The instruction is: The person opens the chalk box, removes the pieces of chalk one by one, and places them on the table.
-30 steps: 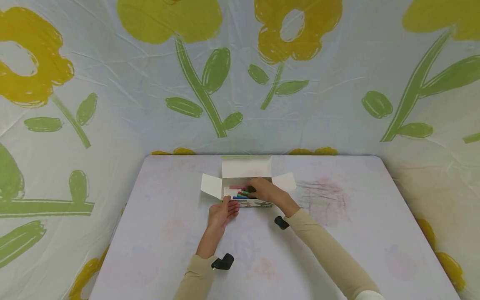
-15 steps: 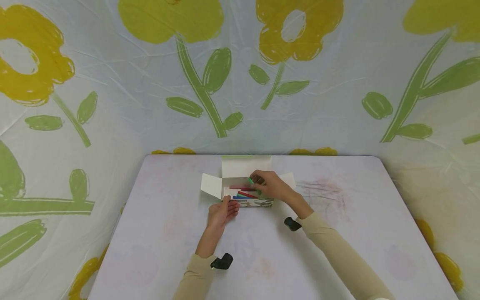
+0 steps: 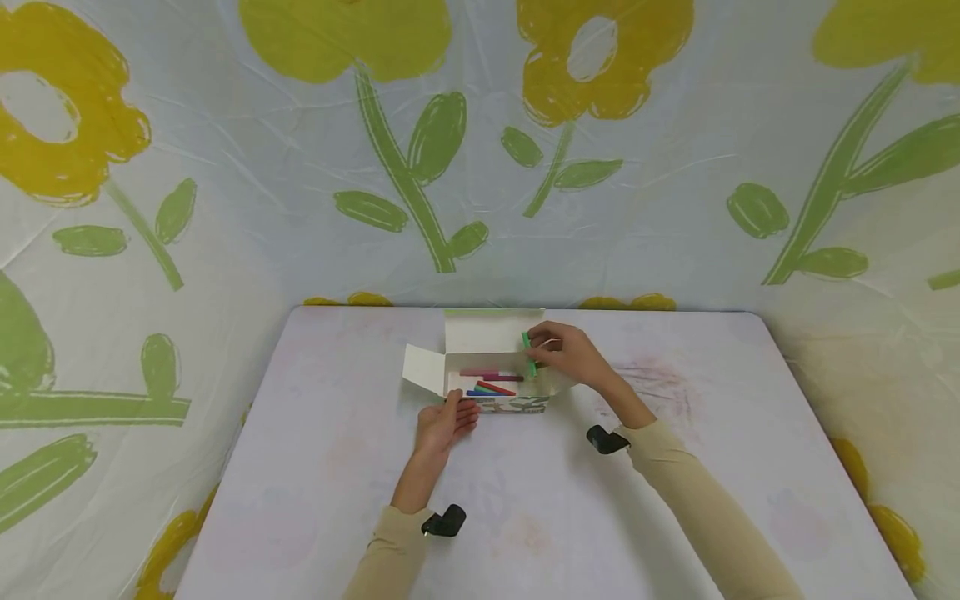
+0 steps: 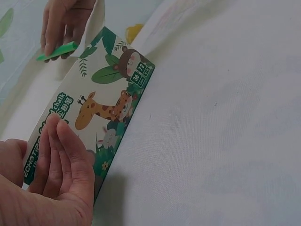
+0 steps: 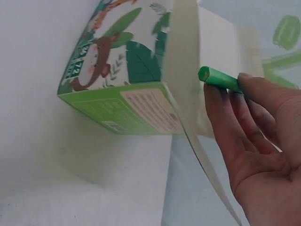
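Observation:
An opened chalk box with an animal print stands on the table. Inside lie several chalk sticks, among them a red stick, a blue stick and a pink stick. My left hand holds the box's front left side, thumb at the rim and fingers along the printed front. Over the right end of the box, my right hand pinches a green chalk stick between thumb and fingers. That stick is above the box's floor, tilted upright in the head view.
The box's back flap and left flap stand folded out; the right flap is partly behind my right hand. Pale table surface lies around the box. A flower-printed cloth hangs behind and beside the table.
My right hand has lifted the green chalk stick from the pile and moved it right and away from me, to the box's right end. The left hand has stayed at the box.

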`<control>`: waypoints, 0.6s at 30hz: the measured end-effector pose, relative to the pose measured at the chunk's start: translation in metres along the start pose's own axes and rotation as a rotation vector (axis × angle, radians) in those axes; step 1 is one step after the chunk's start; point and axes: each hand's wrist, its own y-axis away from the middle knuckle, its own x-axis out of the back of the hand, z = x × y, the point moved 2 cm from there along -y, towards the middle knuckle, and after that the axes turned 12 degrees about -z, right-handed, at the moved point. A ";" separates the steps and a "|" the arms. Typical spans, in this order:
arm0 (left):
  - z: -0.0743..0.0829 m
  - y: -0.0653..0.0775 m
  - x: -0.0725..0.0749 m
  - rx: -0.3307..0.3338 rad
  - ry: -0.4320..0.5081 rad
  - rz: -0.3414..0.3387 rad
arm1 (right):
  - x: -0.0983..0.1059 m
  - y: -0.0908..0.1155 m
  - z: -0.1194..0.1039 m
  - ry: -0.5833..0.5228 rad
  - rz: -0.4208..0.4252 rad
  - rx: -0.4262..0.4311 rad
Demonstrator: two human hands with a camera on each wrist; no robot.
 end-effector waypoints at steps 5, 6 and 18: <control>0.000 0.000 -0.001 -0.004 -0.015 0.001 | 0.016 0.010 0.004 -0.115 0.024 -0.067; -0.001 0.000 -0.001 -0.003 -0.017 0.003 | 0.019 0.012 0.004 -0.130 0.025 -0.076; 0.000 -0.001 0.000 0.005 -0.046 0.007 | 0.054 0.041 0.012 -0.297 0.088 -0.148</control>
